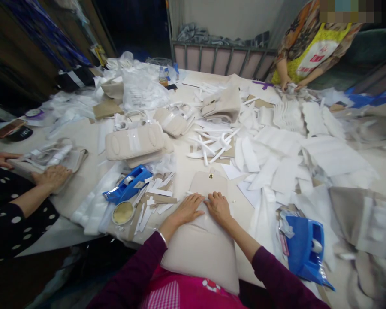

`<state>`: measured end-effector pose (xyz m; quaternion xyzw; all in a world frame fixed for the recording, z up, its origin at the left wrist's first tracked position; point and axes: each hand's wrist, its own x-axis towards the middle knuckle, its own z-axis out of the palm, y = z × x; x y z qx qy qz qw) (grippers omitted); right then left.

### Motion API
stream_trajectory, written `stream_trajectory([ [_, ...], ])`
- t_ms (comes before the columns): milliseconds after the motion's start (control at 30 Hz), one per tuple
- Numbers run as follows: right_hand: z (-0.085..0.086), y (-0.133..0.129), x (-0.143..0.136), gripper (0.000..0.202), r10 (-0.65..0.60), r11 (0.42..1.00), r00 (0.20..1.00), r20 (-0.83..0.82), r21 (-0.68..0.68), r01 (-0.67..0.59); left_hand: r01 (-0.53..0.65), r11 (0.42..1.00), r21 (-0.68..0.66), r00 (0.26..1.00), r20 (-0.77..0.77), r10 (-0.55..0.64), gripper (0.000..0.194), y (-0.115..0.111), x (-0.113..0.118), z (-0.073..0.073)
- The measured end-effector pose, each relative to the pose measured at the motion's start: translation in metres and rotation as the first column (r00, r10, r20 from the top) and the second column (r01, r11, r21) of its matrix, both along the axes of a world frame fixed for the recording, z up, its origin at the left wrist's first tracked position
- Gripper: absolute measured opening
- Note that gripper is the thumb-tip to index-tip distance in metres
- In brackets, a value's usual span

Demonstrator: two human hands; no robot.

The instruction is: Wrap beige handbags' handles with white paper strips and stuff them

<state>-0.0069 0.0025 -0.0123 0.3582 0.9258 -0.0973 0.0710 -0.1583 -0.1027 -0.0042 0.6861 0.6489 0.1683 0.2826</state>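
So the worktop (pixel 183 180) is cream and pretty packed: pale bag (pixel 201 257) lying over the near edge, blue tape dispenser (pixel 128 184) to its left, another blue dispenser (pixel 305 246) to its right, white strips (pixel 209 146) mid-table, foam pieces (pixel 279 141) heaped toward the right side

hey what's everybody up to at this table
The left hand and right hand lie flat on a beige bag, its flap spread out toward the middle of the table. On the left, a person in polka dots has both hands on another bag. Across the table, a person in a yellow apron handles something pale, too small to make out. Two blue tape dispensers sit among white padding pieces and paper strips.
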Motion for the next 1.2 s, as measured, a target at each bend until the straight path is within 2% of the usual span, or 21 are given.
stream_trajectory([
  [133,0.0,0.001,0.001,0.015,-0.027,0.999,1.0,0.002,-0.021,0.027,0.058,0.997,-0.043,0.997,0.054,-0.056,0.075,-0.005,-0.004,0.004],
  [200,0.0,0.008,0.002,0.013,-0.037,0.994,0.999,-0.002,-0.102,0.036,0.079,0.994,-0.081,0.995,0.07,-0.074,0.084,-0.006,-0.006,0.002],
  [267,0.001,0.019,0.001,0.018,-0.045,0.98,0.999,0.004,-0.195,0.045,0.094,0.991,-0.093,0.993,0.084,-0.086,0.086,-0.007,-0.007,0.0],
  [333,0.003,0.035,-0.003,0.027,-0.058,0.972,0.998,0.016,-0.228,0.06,0.098,0.991,-0.091,0.992,0.087,-0.09,0.087,-0.008,-0.008,-0.002],
  [433,0.005,0.063,-0.017,0.037,-0.11,0.981,0.994,0.023,-0.16,0.112,0.103,0.989,-0.104,0.993,0.069,-0.096,0.088,-0.007,-0.008,0.0],
  [533,0.003,0.086,-0.034,0.038,-0.179,0.978,0.983,0.038,-0.1,0.182,0.111,0.986,-0.124,0.993,0.059,-0.104,0.089,-0.007,-0.008,0.003],
  [733,-0.003,0.113,-0.054,0.04,-0.257,0.96,0.959,0.122,-0.084,0.268,0.121,0.986,-0.118,0.992,0.038,-0.117,0.09,-0.006,-0.006,-0.001],
  [833,0.008,0.123,-0.061,0.045,-0.268,0.958,0.952,0.146,-0.069,0.28,0.124,0.986,-0.111,0.992,0.039,-0.12,0.087,-0.006,-0.006,-0.006],
  [900,0.022,0.128,-0.067,0.045,-0.252,0.955,0.952,0.173,-0.116,0.273,0.123,0.988,-0.092,0.992,0.041,-0.12,0.087,-0.007,-0.007,-0.008],
  [1033,0.058,0.121,-0.074,0.035,-0.11,0.946,0.969,0.223,-0.276,0.171,0.154,0.986,-0.065,0.988,0.011,-0.154,0.09,-0.006,-0.007,-0.01],
  [1133,0.077,0.088,-0.068,0.028,0.017,0.978,0.992,0.128,-0.207,0.01,0.165,0.986,-0.021,0.986,-0.033,-0.166,0.089,-0.006,-0.007,-0.011],
  [1200,0.081,0.056,-0.053,0.023,0.135,0.983,0.991,0.004,-0.126,-0.133,0.156,0.987,0.03,0.986,-0.057,-0.155,0.087,-0.006,-0.006,-0.011],
])
